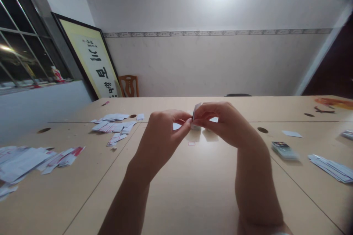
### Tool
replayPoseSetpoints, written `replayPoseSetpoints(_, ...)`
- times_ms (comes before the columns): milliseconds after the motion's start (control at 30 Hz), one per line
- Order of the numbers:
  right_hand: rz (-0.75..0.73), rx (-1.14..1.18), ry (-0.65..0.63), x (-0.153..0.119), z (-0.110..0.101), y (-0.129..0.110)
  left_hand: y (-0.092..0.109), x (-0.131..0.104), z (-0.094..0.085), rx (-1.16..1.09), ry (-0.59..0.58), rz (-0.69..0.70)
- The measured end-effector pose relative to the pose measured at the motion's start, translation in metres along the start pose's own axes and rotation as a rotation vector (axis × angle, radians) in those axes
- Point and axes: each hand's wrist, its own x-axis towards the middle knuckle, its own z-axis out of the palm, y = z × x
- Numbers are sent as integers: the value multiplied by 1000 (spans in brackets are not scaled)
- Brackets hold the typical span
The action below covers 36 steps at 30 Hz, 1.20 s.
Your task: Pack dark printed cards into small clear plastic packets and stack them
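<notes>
Both hands meet above the middle of the table (193, 183). A small, thin pale card (196, 107), seen nearly edge-on, stands upright between the fingertips. My left hand (169, 126) pinches its lower left edge between thumb and fingers. From the other side my right hand (220, 119) pinches the same card. Behind and below the fingers lie pale items on the table, partly hidden by the hands. A small red-outlined slip (191, 144) lies flat just below them.
White paper pieces lie in piles at the left (24, 161) and farther back (113, 126). To the right are a stack of clear-cased cards (284, 150), a white slip (292, 133) and a fanned stack of white strips (331, 168). Round holes (263, 130) pierce the tabletop.
</notes>
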Motion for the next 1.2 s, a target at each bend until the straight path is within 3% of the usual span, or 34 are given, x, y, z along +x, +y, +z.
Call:
replayPoseSetpoints(933,128,-67,18,3,4,0,-10,3,-6,128,119,-48)
replayPoseSetpoints(1200,153,-47,74,3,4,-1,-9,3,-8,61,125,-51)
